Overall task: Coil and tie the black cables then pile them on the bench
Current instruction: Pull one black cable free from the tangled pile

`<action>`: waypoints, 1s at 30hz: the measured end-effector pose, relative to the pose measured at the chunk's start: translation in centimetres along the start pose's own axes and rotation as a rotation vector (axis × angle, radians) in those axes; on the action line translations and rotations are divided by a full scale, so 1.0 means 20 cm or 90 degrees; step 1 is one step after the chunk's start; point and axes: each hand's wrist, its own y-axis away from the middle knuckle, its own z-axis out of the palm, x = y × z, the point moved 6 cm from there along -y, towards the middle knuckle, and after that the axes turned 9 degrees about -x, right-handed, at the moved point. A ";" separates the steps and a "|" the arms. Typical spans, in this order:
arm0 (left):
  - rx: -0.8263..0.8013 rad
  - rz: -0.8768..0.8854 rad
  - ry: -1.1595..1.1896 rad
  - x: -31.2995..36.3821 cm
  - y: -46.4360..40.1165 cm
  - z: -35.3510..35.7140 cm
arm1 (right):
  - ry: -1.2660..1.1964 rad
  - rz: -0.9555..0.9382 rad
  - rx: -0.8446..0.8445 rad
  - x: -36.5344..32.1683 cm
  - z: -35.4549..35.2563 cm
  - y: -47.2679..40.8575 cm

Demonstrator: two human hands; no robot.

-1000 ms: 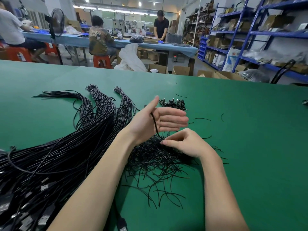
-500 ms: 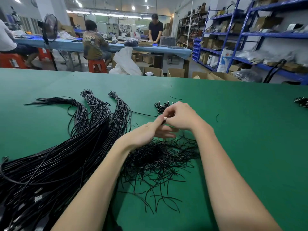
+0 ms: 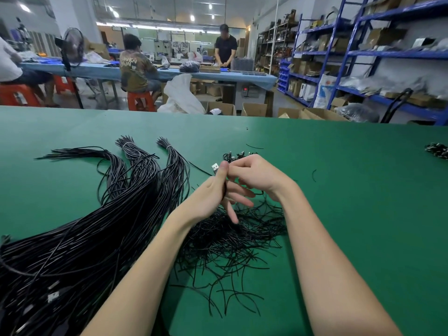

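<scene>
A big bundle of long black cables fans across the left of the green bench. My left hand holds one black cable against its palm under the thumb, with a silver USB plug sticking out above the thumb; its fingers are spread. My right hand meets the left thumb, fingers curled and pinching at the cable end. Under both hands lies a loose heap of short black tie wires. A small pile of tied cables sits just beyond my hands.
Another small black coil lies at the bench's right edge. Stray tie wires are scattered on the mat. Beyond the bench are cardboard boxes, blue shelving and people working at a blue table.
My right hand lifted off the tie-wire heap and came up to meet the left thumb. The left hand rose and the cable's USB plug now shows above its thumb.
</scene>
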 end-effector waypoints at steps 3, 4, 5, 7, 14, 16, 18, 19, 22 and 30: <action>0.021 0.007 -0.009 0.01 0.01 -0.03 | -0.079 -0.006 -0.026 0.01 0.03 0.00; 0.021 -0.001 -0.005 0.00 0.01 -0.03 | -0.083 0.000 -0.026 0.01 0.03 0.00; 0.021 -0.005 0.009 0.00 0.02 -0.02 | -0.085 0.007 -0.026 0.02 0.03 0.00; 0.023 -0.009 0.040 0.01 0.02 -0.01 | -0.091 0.021 -0.014 0.02 0.04 -0.01; -0.075 -0.030 -0.096 -0.01 0.02 0.00 | -0.140 0.136 0.101 0.07 0.02 -0.01; -0.085 -0.021 -0.178 -0.01 0.03 0.00 | -0.146 0.151 0.080 0.07 0.04 -0.01; -0.075 -0.037 -0.197 -0.03 0.02 0.00 | -0.096 0.141 0.046 0.04 0.04 -0.01; -0.065 -0.049 -0.202 -0.04 0.01 0.00 | -0.068 0.128 0.027 0.02 0.04 -0.01; -0.038 -0.065 -0.210 -0.05 0.00 -0.01 | -0.047 0.120 0.014 0.02 0.04 -0.01; 0.002 -0.040 -0.116 -0.08 -0.02 -0.01 | -0.245 0.121 0.002 0.04 0.06 -0.04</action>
